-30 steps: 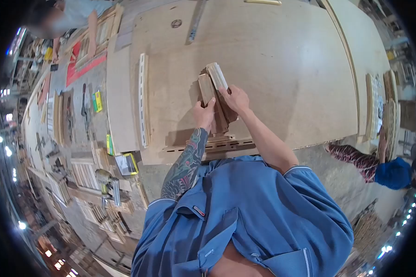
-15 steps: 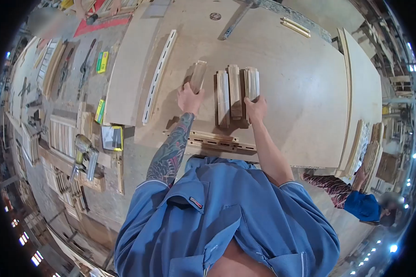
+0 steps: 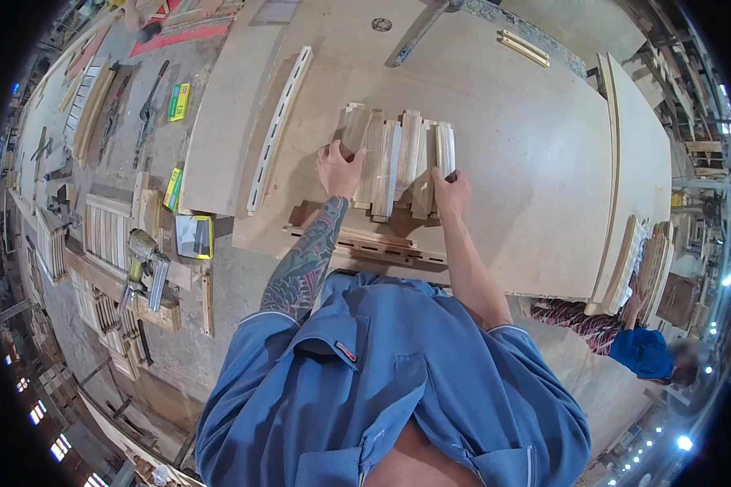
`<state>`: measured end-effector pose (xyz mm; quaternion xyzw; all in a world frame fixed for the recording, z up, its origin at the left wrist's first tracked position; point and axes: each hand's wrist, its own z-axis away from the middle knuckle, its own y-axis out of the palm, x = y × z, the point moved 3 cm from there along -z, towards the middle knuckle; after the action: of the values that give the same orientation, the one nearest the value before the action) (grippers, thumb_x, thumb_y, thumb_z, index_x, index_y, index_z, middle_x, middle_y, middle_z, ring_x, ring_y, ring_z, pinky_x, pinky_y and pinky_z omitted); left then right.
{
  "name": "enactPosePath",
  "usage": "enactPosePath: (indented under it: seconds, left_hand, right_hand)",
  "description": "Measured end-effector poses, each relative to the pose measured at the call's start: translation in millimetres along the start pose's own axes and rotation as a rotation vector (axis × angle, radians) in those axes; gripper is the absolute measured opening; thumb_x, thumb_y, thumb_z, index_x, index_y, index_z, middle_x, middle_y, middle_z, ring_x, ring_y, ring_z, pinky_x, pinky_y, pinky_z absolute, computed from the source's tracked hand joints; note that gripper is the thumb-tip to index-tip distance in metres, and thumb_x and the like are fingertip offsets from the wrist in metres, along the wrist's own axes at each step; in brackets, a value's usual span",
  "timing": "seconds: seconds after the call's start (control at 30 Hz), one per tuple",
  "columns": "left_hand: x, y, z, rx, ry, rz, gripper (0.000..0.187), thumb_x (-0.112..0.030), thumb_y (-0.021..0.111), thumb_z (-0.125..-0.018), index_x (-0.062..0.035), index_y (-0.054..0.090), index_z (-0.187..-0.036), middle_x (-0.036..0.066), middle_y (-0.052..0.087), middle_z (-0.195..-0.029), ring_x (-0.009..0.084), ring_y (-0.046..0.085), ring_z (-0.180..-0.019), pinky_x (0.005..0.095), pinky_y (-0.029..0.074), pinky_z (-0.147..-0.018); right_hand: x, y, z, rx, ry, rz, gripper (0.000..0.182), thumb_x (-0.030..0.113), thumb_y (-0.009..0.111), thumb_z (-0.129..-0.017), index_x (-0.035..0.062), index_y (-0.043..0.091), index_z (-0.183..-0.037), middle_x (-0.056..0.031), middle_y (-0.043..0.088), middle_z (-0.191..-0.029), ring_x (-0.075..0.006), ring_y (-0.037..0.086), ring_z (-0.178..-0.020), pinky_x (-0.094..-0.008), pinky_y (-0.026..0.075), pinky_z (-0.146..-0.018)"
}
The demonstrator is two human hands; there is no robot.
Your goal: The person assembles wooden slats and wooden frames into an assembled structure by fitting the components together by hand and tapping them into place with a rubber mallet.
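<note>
Pressing in from both sides, the hands now bracket a row of short wood strips (image 3: 398,158) that lie flat on the plywood bench (image 3: 528,138), just ahead of the person's chest. Half a second ago the left hand (image 3: 339,168) held one strip off to the left, with a clear gap between it and the other three; now that strip lies against the row, and the pieces sit side by side with their long edges touching or nearly so. The near ends do not line up: some stick out toward the person more than others. A second ago the pieces were a loose bundle held up between the hands, so I judge the work has gone from carrying to laying out and closing up the row.

The left hand's fingers curl over the near end of the leftmost strip, thumb out to the side. The right hand (image 3: 452,191) rests at the near right corner of the row, fingers together against the last strip's end; whether it grips or only pushes, I cannot tell.

Just near of the row lies a slotted rail (image 3: 374,243) along the bench edge, so little room is left that way. A long white slotted strip (image 3: 278,130) lies to the left, well apart. To the right and beyond the row the plywood is bare.
</note>
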<state>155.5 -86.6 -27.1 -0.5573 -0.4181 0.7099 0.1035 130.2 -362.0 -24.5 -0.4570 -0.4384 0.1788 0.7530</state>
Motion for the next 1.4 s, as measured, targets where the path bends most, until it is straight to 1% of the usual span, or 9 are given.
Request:
enactPosePath:
  seconds: [0.1,0.23,0.4,0.6,0.7,0.77,1.0,1.33,1.4]
  left_hand:
    - [12,-9,-7,-0.032,-0.024,-0.035,0.062,-0.044,0.074,-0.075,-0.0043,0.062,-0.121,0.019,0.056,-0.118,0.0365,0.052,-0.111,0.0451,0.043,-0.096]
    - [10,-35,-11,-0.205,-0.059,-0.342,0.056,-0.048,0.063,-0.084,-0.0086,0.062,-0.125,0.018,0.059,-0.117,0.0378,0.055,-0.108,0.0456,0.044,-0.096]
    - [27,-17,-25,-0.058,0.056,-0.235,0.046,-0.041,0.055,-0.091,-0.0120,0.063,-0.125,0.018,0.065,-0.114,0.0359,0.059,-0.107,0.0456,0.047,-0.093]
    - [33,-36,-37,0.184,0.118,-0.102,0.045,-0.030,0.061,-0.088,-0.0073,0.063,-0.127,0.016,0.069,-0.106,0.0310,0.064,-0.098,0.0419,0.050,-0.087]
    - [38,-47,-41,0.308,0.052,0.073,0.049,-0.026,0.067,-0.087,-0.0027,0.059,-0.130,0.012,0.070,-0.104,0.0219,0.065,-0.092,0.0355,0.050,-0.082]
    - [42,-60,-41,0.395,-0.072,0.243,0.052,-0.025,0.069,-0.087,-0.0019,0.057,-0.132,0.008,0.071,-0.105,0.0167,0.065,-0.091,0.0333,0.050,-0.080]
    - [-27,-150,18,0.828,0.029,0.665,0.040,-0.020,0.071,-0.091,-0.0036,0.064,-0.126,0.004,0.067,-0.120,0.0087,0.061,-0.099,0.0271,0.049,-0.087]
    - [26,-266,11,0.287,0.140,0.686,0.029,-0.016,0.064,-0.096,-0.0015,0.067,-0.121,0.002,0.069,-0.109,0.0075,0.062,-0.096,0.0224,0.048,-0.087]
    - [7,-280,19,0.228,0.251,0.670,0.028,-0.017,0.063,-0.097,-0.0004,0.067,-0.119,0.001,0.069,-0.107,0.0079,0.062,-0.095,0.0226,0.049,-0.086]
  right_hand:
    - [-14,-8,-4,-0.065,0.077,-0.302,0.054,0.048,0.074,-0.076,0.0019,0.064,-0.103,-0.0159,0.066,-0.090,-0.0335,0.063,-0.088,-0.0461,0.049,-0.081]
    - [-30,-27,-7,-0.265,0.134,0.035,0.051,0.049,0.069,-0.081,0.0037,0.064,-0.104,-0.0167,0.064,-0.091,-0.0342,0.061,-0.096,-0.0451,0.047,-0.085]
    - [-24,-24,-8,-0.070,-0.086,-0.103,0.045,0.047,0.065,-0.083,0.0023,0.064,-0.090,-0.0210,0.063,-0.090,-0.0371,0.060,-0.090,-0.0469,0.045,-0.082]
    - [-47,-25,-21,0.349,0.056,-0.155,0.057,0.044,0.064,-0.088,0.0006,0.061,-0.125,-0.0213,0.062,-0.122,-0.0280,0.062,-0.108,-0.0390,0.047,-0.091]
    - [-44,-32,-11,0.180,0.023,-0.222,0.064,0.040,0.064,-0.090,-0.0009,0.051,-0.137,-0.0218,0.058,-0.131,-0.0260,0.061,-0.112,-0.0368,0.048,-0.093]
    - [-19,-37,8,-0.072,-0.210,-0.212,0.064,0.038,0.069,-0.084,0.0000,0.054,-0.134,-0.0191,0.067,-0.111,-0.0316,0.065,-0.099,-0.0356,0.050,-0.088]
    - [128,-7,129,1.024,-0.292,-0.748,0.048,0.028,0.073,-0.089,-0.0013,0.061,-0.125,-0.0124,0.069,-0.111,-0.0162,0.066,-0.091,-0.0312,0.053,-0.079]
    - [145,56,187,1.020,-0.634,-0.625,0.029,0.019,0.070,-0.091,-0.0042,0.068,-0.109,-0.0062,0.072,-0.091,-0.0118,0.064,-0.078,-0.0273,0.051,-0.068]
    - [153,44,192,0.902,-0.651,-0.177,0.031,0.017,0.073,-0.087,-0.0048,0.067,-0.108,-0.0067,0.072,-0.089,-0.0125,0.063,-0.075,-0.0285,0.051,-0.068]
